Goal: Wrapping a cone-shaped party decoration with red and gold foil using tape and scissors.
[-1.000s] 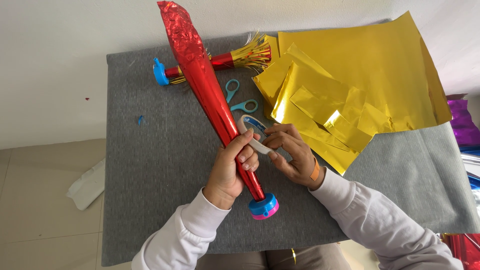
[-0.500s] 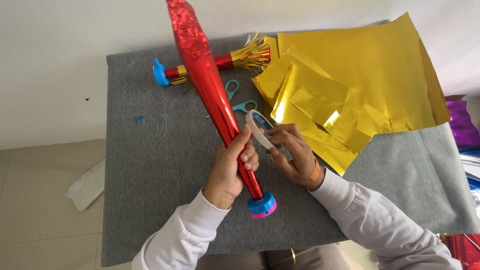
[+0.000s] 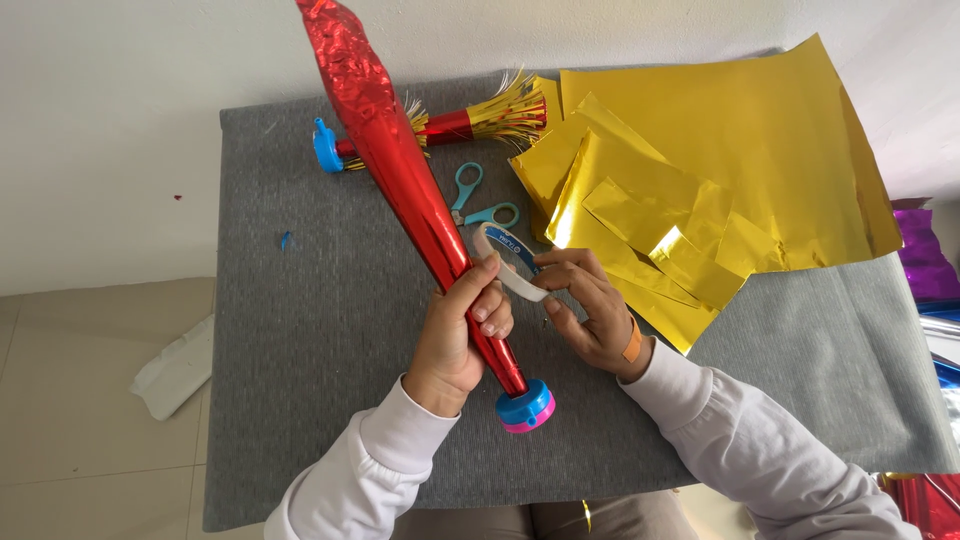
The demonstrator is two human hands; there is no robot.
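My left hand (image 3: 462,335) grips a long cone wrapped in shiny red foil (image 3: 392,160), which slants from the upper left down to a blue and pink cap (image 3: 526,408) near me. Beside it, my right hand (image 3: 590,312) holds a white roll of tape (image 3: 505,258) against the cone, its fingers pinching the roll's lower edge. Both wrists wear white sleeves, and an orange band sits on my right wrist.
A grey cloth covers the table (image 3: 320,330). Gold foil sheets (image 3: 720,190) lie at the upper right. Teal-handled scissors (image 3: 474,198) rest behind the cone, near a finished red horn with gold fringe (image 3: 460,125). White paper (image 3: 175,370) lies on the floor at left.
The red cone has tilted slightly more upright, and my right hand has lifted the tape roll a little higher against it.
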